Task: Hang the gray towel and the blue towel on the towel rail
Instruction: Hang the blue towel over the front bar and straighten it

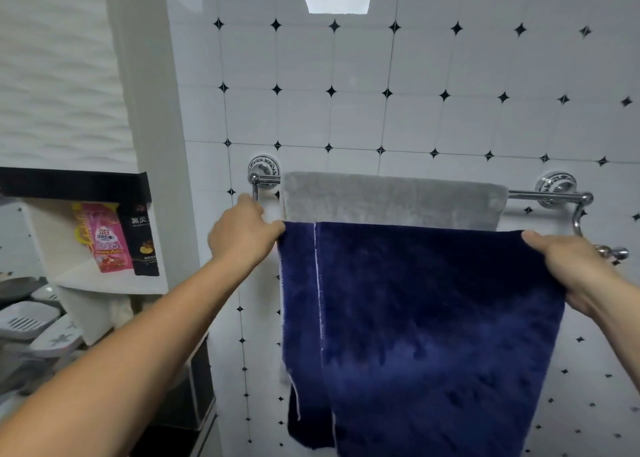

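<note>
Head view: the gray towel (391, 200) lies draped over the back bar of the chrome towel rail (547, 196), near its left end. In front of it the blue towel (433, 318) hangs stretched between both hands. The left hand (242, 231) has its fingers pinched on the towel's top left corner; the right hand (571, 269) grips the top right corner, thumb on top. Tiled wall (415, 92) behind.
</note>
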The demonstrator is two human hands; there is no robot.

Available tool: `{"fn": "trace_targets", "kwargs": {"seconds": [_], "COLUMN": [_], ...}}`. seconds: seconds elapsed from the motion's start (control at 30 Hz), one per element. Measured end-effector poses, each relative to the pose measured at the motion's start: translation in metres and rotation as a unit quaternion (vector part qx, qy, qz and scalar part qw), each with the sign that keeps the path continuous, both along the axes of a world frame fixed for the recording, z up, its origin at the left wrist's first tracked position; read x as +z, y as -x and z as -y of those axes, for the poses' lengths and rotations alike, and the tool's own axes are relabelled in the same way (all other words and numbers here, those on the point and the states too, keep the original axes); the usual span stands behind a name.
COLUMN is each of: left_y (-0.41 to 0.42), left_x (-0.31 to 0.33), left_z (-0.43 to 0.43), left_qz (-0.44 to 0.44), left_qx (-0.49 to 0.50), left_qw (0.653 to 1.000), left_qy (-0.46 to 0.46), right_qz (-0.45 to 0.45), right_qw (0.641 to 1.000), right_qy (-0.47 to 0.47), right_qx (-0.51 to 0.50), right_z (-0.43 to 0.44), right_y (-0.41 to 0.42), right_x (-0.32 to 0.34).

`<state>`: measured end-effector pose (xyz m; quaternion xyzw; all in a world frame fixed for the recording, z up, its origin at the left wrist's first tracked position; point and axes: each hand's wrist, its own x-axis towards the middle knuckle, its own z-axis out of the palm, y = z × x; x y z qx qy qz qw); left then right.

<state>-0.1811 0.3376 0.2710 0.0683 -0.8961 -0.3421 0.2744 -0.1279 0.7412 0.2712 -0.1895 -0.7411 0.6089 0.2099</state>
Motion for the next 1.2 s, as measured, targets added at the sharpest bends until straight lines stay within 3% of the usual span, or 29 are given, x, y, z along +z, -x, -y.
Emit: {"fn": "trace_targets", "kwargs": {"seconds": [0.03, 0.1, 0.17, 0.23, 0.3, 0.33, 0.4, 0.5, 0.57, 0.7, 0.9, 1.03, 1.2], "left_y": [0.000, -0.001, -0.004, -0.008, -0.010, -0.008, -0.001, 0.014, 0.023, 0.035, 0.015, 0.007, 0.007], "left_x": [0.002, 0.008, 0.006, -0.005, -0.015, -0.019, -0.023, -0.012, 0.001, 0.017, -0.026, -0.034, -0.029], "left_z": [0.001, -0.010, -0.030, -0.050, -0.063, -0.068, -0.073, -0.066, -0.053, -0.026, -0.027, -0.027, -0.021], "left_qz": [-0.056, -0.115, -0.044, 0.048, 0.110, 0.130, 0.125, 0.033, 0.009, -0.005, -0.019, -0.025, -0.014], "left_qx": [0.029, 0.030, -0.015, -0.105, -0.178, -0.189, -0.181, -0.135, -0.109, -0.119, -0.050, -0.015, -0.053], "left_qw": [0.995, 0.988, 0.997, 0.989, 0.905, 0.859, 0.831, 0.923, 0.949, 0.948, 0.968, 0.974, 0.964], "left_qy": [0.079, 0.102, 0.069, -0.097, -0.371, -0.458, -0.510, -0.360, -0.294, -0.295, -0.246, -0.224, -0.260], "right_qz": [-0.002, -0.009, -0.005, 0.035, 0.097, 0.117, 0.122, 0.096, 0.079, 0.046, 0.046, 0.090, 0.133], "right_qw": [1.000, 0.997, 0.999, 0.999, 0.991, 0.985, 0.976, 0.971, 0.974, 0.987, 0.990, 0.980, 0.978], "right_qy": [-0.026, -0.066, -0.051, -0.002, 0.043, 0.067, 0.104, 0.140, 0.148, 0.110, 0.065, 0.101, 0.098], "right_qx": [-0.011, -0.033, -0.020, 0.022, 0.082, 0.109, 0.149, 0.166, 0.152, 0.105, 0.120, 0.145, 0.130], "right_z": [0.000, -0.001, -0.003, -0.008, -0.012, -0.014, -0.017, -0.019, -0.020, -0.021, -0.005, -0.008, 0.000], "right_y": [0.001, 0.004, 0.006, 0.003, -0.001, -0.003, -0.004, -0.006, -0.007, -0.004, -0.004, -0.005, 0.003], "right_x": [0.000, 0.000, 0.003, 0.005, 0.008, 0.009, 0.008, 0.008, 0.007, 0.003, -0.022, -0.017, -0.009]}}
